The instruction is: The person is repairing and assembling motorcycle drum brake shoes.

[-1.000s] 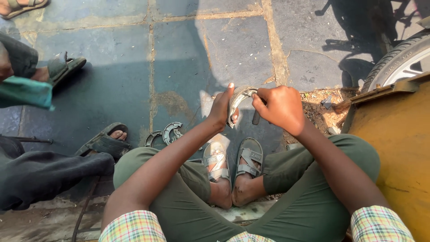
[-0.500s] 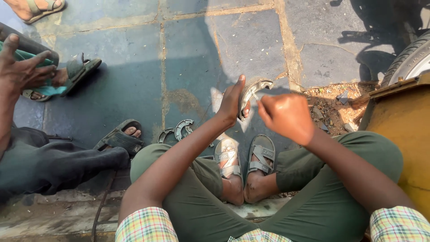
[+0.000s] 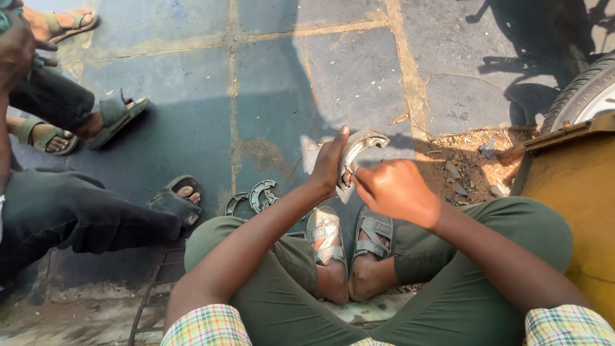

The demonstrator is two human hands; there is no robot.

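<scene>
Up front, a curved metal brake shoe [image 3: 359, 148] sits raised above the paved floor [image 3: 192, 128] — the left hand [image 3: 330, 163] grips its inner edge, the right hand [image 3: 394, 190] stays clenched just beside it. Two more shoes [image 3: 253, 197] lie near the left knee.

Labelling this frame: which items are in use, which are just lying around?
In use: curved metal shoe, held by left hand; right hand working at it.

Lying about: two curved shoes on the paving, tyre, yellow box, rubble.
</scene>
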